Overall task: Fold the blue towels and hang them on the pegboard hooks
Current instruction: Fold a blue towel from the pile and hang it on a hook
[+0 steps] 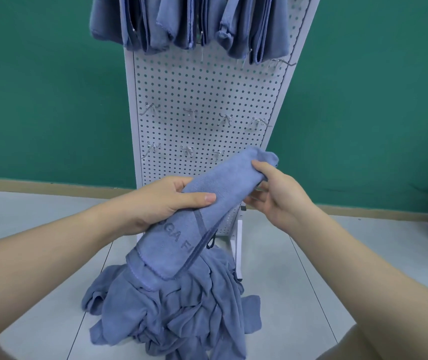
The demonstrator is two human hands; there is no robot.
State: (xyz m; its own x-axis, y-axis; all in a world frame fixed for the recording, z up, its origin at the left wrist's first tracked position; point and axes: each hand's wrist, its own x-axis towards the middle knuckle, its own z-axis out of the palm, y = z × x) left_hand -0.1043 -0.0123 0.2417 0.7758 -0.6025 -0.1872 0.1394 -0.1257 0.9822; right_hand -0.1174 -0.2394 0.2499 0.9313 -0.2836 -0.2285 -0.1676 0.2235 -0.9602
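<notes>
Two hands on one folded towel (207, 201), held slanted over the floor pile (176, 307) before the pegboard (202, 94). Left grip (166, 201) curled round the middle, thumb on top; right grip (272, 188) pinching the raised end, probably to tidy the fold before hooking. Soft blue cloth, darker stripes, faint lettering, stitched hem.

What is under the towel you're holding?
Under the folded towel sits a crumpled pile of blue towels on the floor. The floor beneath the pile is hidden.
</notes>
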